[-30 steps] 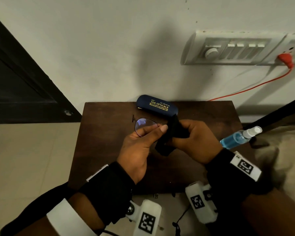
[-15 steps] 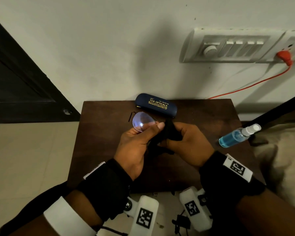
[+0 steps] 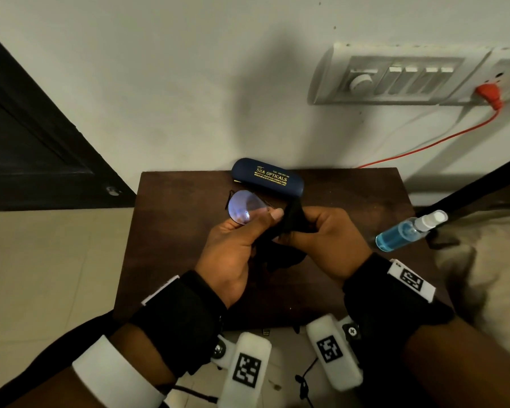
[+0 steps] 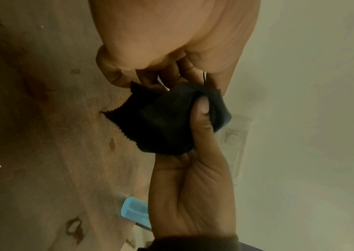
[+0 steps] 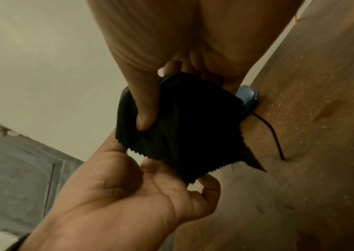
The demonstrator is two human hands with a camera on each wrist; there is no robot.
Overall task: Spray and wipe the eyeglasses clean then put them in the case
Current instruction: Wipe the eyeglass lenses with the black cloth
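Note:
Thin-framed eyeglasses [image 3: 243, 207] are held above the brown table [image 3: 171, 260]. My left hand [image 3: 265, 214] pinches them by the frame near the bridge. One round lens shows and reflects light. The other lens is hidden inside a black cloth [image 3: 292, 228], which my right hand [image 3: 306, 228] grips around it. In the right wrist view my thumb [image 5: 146, 110] presses into the cloth [image 5: 182, 127], and a temple arm [image 5: 272, 135] hangs toward the table. The closed navy case [image 3: 267, 177] lies at the table's back edge, just beyond my hands.
A blue spray bottle [image 3: 407, 231] lies on its side at the table's right edge. A switch panel [image 3: 395, 78] with a red plug and cord is on the wall behind. A dark door [image 3: 27, 142] is at the left, with tiled floor below it.
The glasses have tilted and risen slightly, so the bare lens now catches light. The cloth, which hung lower before, is bunched tighter around the other lens.

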